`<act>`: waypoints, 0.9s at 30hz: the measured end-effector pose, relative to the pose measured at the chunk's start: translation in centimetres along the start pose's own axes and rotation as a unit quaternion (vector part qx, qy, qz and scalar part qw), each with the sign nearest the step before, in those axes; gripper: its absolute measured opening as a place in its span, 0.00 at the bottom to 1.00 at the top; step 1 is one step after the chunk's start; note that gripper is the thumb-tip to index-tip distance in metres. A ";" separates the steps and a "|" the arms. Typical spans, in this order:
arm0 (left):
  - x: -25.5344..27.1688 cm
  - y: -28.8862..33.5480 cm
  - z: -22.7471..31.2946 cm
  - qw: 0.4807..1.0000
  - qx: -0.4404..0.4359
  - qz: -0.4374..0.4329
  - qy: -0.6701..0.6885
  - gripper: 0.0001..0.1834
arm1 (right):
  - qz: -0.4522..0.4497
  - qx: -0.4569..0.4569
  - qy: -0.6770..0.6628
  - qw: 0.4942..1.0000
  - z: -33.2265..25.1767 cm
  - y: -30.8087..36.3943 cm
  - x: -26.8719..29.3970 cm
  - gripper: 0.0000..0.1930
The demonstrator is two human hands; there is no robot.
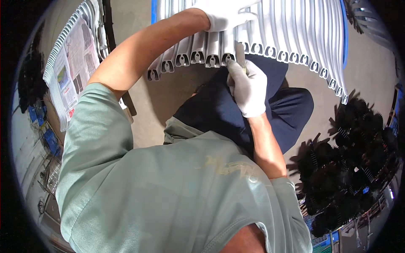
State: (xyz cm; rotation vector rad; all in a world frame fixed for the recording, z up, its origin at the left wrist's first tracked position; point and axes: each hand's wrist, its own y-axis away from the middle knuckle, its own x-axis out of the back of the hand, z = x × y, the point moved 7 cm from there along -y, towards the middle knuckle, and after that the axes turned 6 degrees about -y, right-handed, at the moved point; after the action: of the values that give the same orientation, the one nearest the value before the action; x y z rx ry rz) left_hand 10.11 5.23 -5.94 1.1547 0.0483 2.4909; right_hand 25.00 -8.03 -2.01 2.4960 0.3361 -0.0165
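Observation:
Long silvery metal profiles (pixel 295 25) lie side by side in a curved row, their hollow cut ends toward me. My left hand (pixel 219 16), in a white glove, rests across the tops of the profiles with its fingers stretched out. Below it, my right hand (pixel 249 89), also gloved in white, is closed around a flat grey file (pixel 240 55). The file points away from me, beside the open end of one profile (pixel 228 58). My right thumb is close to that profile's lower edge. Part of the file is hidden inside the right glove.
Blue edging (pixel 344 38) runs along the profiles' right side. At the left stands another stack of profiles (pixel 52 86) with a printed sheet (pixel 76 63) on it. A heap of dark, finned pieces (pixel 350 168) lies at the right. My legs (pixel 236 101) are bent beneath the row's ends.

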 end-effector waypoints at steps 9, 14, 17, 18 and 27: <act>-2.5 0.4 1.2 0.997 0.002 -0.058 -0.060 0.37 | 0.075 -0.032 -0.057 0.995 1.5 1.3 0.0 0.14; -0.1 2.6 4.3 0.967 0.030 -0.020 -0.253 0.28 | 0.023 0.005 0.044 0.999 -0.4 2.8 1.5 0.10; -1.4 2.0 1.3 0.988 0.005 0.001 -0.152 0.27 | -0.004 -0.004 0.016 1.000 -0.5 2.5 4.0 0.10; -1.7 2.0 0.6 0.993 -0.005 0.011 -0.117 0.27 | -0.046 -0.032 -0.063 0.996 -0.1 2.4 4.1 0.10; -1.4 2.6 2.2 0.947 -0.071 0.111 -0.293 0.29 | -0.150 0.202 0.341 0.906 -4.6 0.7 1.9 0.10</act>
State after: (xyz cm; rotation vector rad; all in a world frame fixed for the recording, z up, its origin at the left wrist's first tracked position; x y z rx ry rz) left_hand 11.73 2.05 -5.04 1.8662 -0.4402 2.1726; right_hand 26.71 -5.47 1.93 2.7519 1.1010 0.7463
